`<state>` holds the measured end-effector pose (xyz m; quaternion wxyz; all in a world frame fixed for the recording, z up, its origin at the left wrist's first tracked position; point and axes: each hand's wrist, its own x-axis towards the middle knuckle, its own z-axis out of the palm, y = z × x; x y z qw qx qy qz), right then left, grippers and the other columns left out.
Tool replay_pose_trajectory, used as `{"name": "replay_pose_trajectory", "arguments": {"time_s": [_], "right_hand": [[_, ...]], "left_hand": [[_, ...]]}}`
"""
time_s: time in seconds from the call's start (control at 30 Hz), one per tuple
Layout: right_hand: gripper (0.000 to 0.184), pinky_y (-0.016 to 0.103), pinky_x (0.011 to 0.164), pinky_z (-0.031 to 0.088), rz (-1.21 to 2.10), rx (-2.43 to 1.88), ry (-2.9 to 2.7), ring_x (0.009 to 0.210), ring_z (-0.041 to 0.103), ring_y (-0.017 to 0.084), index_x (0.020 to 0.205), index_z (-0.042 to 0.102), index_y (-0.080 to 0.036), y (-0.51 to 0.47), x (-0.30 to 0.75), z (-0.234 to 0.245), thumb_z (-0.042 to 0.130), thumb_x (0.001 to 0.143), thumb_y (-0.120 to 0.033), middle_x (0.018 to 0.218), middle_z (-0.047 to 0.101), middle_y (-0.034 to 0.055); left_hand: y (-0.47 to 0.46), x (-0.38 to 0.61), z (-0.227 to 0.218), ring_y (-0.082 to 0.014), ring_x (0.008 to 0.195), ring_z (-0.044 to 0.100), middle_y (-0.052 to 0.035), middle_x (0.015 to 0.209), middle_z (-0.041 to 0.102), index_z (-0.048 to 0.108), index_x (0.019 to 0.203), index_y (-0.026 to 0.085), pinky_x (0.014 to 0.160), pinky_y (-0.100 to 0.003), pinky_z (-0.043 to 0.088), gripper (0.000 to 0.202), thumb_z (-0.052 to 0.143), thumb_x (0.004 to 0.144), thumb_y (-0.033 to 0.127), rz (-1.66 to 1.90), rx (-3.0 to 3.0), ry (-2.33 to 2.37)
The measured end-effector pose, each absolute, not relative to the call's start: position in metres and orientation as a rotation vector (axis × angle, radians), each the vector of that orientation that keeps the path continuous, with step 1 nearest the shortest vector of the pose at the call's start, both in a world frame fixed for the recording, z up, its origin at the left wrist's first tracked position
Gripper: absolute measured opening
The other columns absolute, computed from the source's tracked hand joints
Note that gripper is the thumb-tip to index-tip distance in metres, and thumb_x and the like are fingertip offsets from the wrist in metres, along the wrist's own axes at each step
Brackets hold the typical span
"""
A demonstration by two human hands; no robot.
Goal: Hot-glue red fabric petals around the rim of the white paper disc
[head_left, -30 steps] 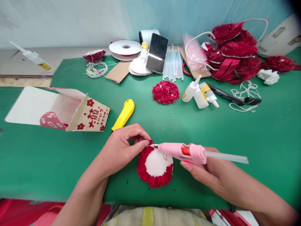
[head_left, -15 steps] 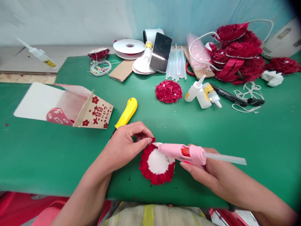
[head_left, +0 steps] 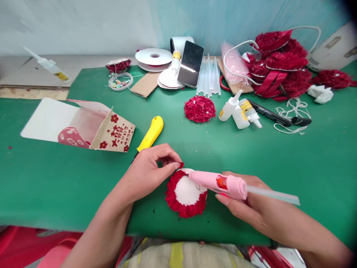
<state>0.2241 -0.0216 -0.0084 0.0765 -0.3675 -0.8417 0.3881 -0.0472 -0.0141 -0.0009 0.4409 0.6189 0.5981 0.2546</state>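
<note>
My left hand [head_left: 156, 169] pinches a small piece of red ribbon [head_left: 182, 165] at the upper left of a round white disc [head_left: 186, 190]. Red ruffled ribbon [head_left: 174, 203] rings most of the disc's edge, while its upper right rim is bare white. In my right hand [head_left: 245, 204] is a pink hot glue gun [head_left: 216, 182], its nozzle over the disc's upper edge. A clear glue stick [head_left: 276, 194] juts from the gun's back. Just beyond my left hand lies a yellow utility knife [head_left: 151, 133].
An opened paper box [head_left: 111, 130] lies left. A red ruffled rosette [head_left: 199, 109], glue bottles [head_left: 240, 116] and a black marker [head_left: 269, 112] lie ahead. Behind stand a ribbon spool [head_left: 154, 56], a phone [head_left: 191, 64], glue sticks [head_left: 208, 76] and a pile of red rosettes [head_left: 284, 63].
The glue gun has tilted slightly, its rear end moving right and down, with the nozzle still near the disc's upper edge. My left hand stays nearly in place, holding the ribbon.
</note>
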Motion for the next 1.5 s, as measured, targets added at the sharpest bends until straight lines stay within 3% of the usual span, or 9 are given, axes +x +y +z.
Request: {"name": "replay_pose_trajectory", "arguments": {"time_s": [0.2,0.6,0.8,1.1,1.33,1.5], "right_hand": [[0.017,0.028,0.064,0.049,1.110,-1.133,-2.556,0.088,0.064,0.020,0.103,0.059,-0.025,-0.018,0.223,-0.004,0.044,0.098,-0.032,0.104,0.067,0.0035],[0.014,0.026,0.060,0.047,1.194,-1.148,-2.482,0.075,0.062,0.017,0.097,0.058,-0.025,-0.024,0.214,-0.008,0.045,0.097,-0.030,0.091,0.066,0.0021],[0.018,0.025,0.059,0.044,1.258,-1.168,-2.458,0.066,0.057,0.014,0.085,0.054,-0.023,-0.022,0.208,-0.003,0.044,0.098,-0.031,0.079,0.061,-0.0006],[0.029,0.025,0.063,0.042,1.468,-1.179,-2.359,0.069,0.053,0.013,0.082,0.056,-0.021,-0.014,0.207,0.003,0.039,0.100,-0.037,0.083,0.062,-0.0011],[0.039,0.023,0.054,0.035,1.658,-1.323,-2.283,0.064,0.041,0.012,0.076,0.049,-0.019,-0.013,0.213,-0.007,0.037,0.098,-0.048,0.074,0.049,-0.0014],[0.036,0.023,0.052,0.030,1.740,-1.308,-2.220,0.061,0.035,0.012,0.077,0.051,-0.020,-0.012,0.214,-0.009,0.039,0.097,-0.048,0.069,0.040,-0.0026]], "left_hand": [[-0.016,-0.047,-0.002,-0.0130,0.072,0.059,-0.0008,0.079,0.064,0.067,0.076,0.017,0.066,-0.024,0.047,0.008,0.060,0.081,0.016,0.630,1.533,1.469],[-0.016,-0.047,-0.003,-0.0116,0.070,0.058,-0.0004,0.081,0.064,0.066,0.078,0.017,0.065,-0.023,0.047,0.010,0.058,0.083,0.015,0.559,1.558,1.412],[-0.015,-0.047,-0.002,-0.0104,0.065,0.056,-0.0002,0.078,0.062,0.065,0.076,0.017,0.060,-0.022,0.045,0.012,0.057,0.084,0.015,0.498,1.592,1.395],[-0.016,-0.045,-0.004,-0.0098,0.067,0.057,0.0004,0.077,0.062,0.066,0.076,0.017,0.060,-0.020,0.043,0.011,0.057,0.083,0.015,0.479,1.636,1.415],[-0.016,-0.042,-0.006,-0.0094,0.061,0.053,0.0006,0.074,0.059,0.065,0.074,0.016,0.055,-0.020,0.042,0.012,0.057,0.082,0.019,0.446,1.615,1.425],[-0.016,-0.040,-0.006,-0.0102,0.062,0.054,-0.0001,0.074,0.061,0.065,0.074,0.016,0.054,-0.020,0.041,0.012,0.056,0.082,0.019,0.416,1.676,1.464]]}}
